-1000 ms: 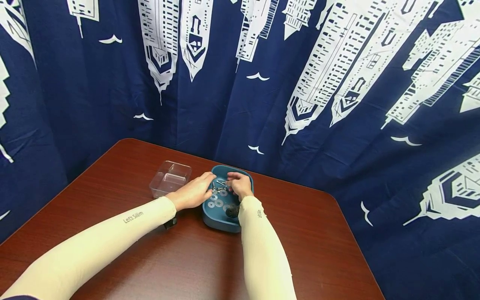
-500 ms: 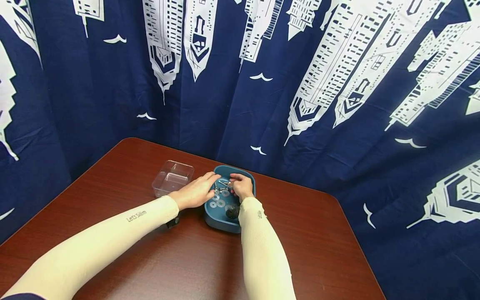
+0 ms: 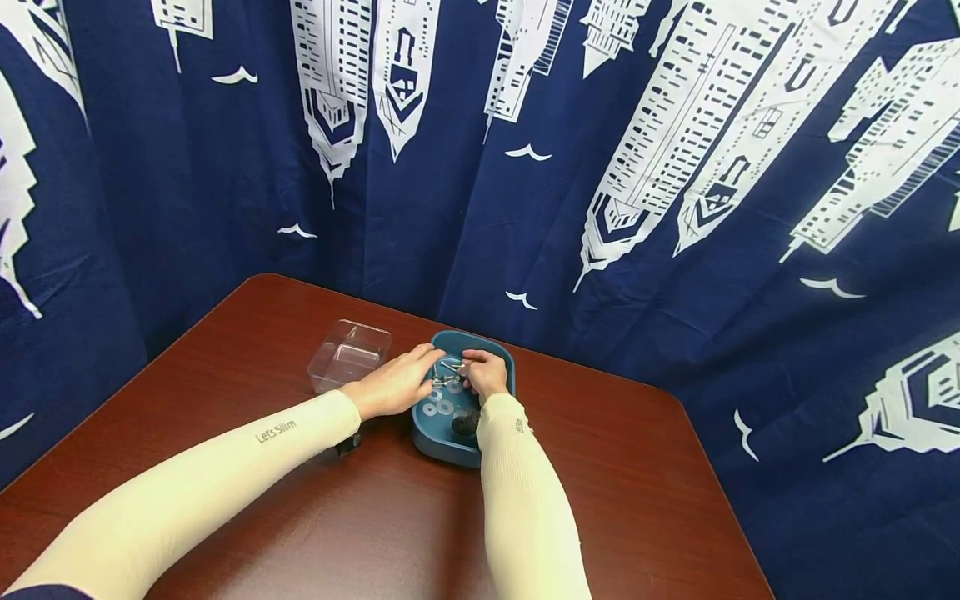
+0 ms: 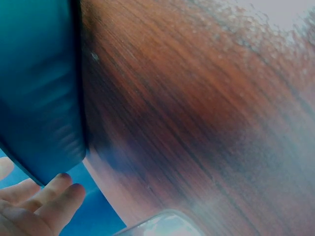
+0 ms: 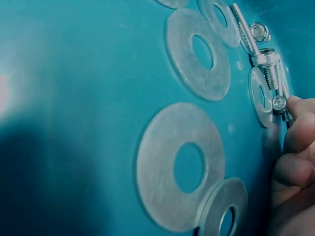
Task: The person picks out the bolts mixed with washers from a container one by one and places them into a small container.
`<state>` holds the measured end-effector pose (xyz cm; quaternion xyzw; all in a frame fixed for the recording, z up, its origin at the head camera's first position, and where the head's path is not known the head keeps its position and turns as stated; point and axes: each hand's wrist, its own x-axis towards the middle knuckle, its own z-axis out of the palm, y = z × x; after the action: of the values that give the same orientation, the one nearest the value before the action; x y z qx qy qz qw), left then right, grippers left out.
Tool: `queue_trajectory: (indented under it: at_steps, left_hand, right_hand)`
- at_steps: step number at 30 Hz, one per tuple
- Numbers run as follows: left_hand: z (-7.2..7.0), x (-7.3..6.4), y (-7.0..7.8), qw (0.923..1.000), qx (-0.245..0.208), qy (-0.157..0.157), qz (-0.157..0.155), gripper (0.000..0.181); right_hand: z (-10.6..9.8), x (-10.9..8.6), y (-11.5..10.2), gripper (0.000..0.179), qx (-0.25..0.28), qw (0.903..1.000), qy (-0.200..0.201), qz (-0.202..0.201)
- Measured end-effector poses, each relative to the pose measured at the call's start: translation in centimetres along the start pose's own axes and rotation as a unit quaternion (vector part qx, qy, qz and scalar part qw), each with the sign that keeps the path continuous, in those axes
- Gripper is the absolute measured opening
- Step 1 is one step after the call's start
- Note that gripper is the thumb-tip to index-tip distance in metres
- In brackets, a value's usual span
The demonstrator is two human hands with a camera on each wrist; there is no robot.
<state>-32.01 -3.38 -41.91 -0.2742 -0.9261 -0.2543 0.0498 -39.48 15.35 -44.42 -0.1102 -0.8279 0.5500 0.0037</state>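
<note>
My right hand (image 3: 485, 372) reaches into a blue plastic bin (image 3: 442, 448), its fingers curled low among small metal hardware. In the right wrist view, its fingertips (image 5: 300, 132) are right at a bolt (image 5: 279, 103) beside more bolts and nuts (image 5: 266, 57), and appear to pinch it. Large flat washers (image 5: 180, 167) lie spread over the bin's floor. My left hand (image 3: 395, 385) lies at the bin's left rim with its fingers extended; the left wrist view has those fingers (image 4: 61, 199) by the bin's outer wall (image 4: 39, 88).
A clear plastic box (image 3: 348, 354) stands left of the bin, close behind my left hand. Both rest on a brown wooden table (image 3: 600, 450). A dark blue curtain (image 3: 420, 250) with white city prints hangs just beyond the table's far edge.
My right hand's fingers have come together and lowered onto the bolts. The left hand stays at the rim. The whole head view has shifted slightly.
</note>
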Motion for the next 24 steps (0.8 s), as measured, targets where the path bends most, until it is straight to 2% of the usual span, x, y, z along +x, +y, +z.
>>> queue_trajectory:
  at_steps: [10,17,24]
  left_hand:
    - [-0.06,0.01,0.14,1.0,0.005,0.004,0.006,0.058]
    - [0.09,0.09,0.2,0.9999,0.004,-0.009,-0.007,0.058]
    - [-0.11,-0.06,0.19,0.9999,0.007,-0.004,-0.01,0.058]
  right_hand:
    - [0.4,0.25,0.23,0.03,0.022,0.9996,0.018,0.01]
    - [0.34,-0.24,0.21,0.03,0.025,0.9995,0.017,0.01]
    - [0.4,-0.41,-0.13,0.031,0.028,0.9994,0.017,0.01]
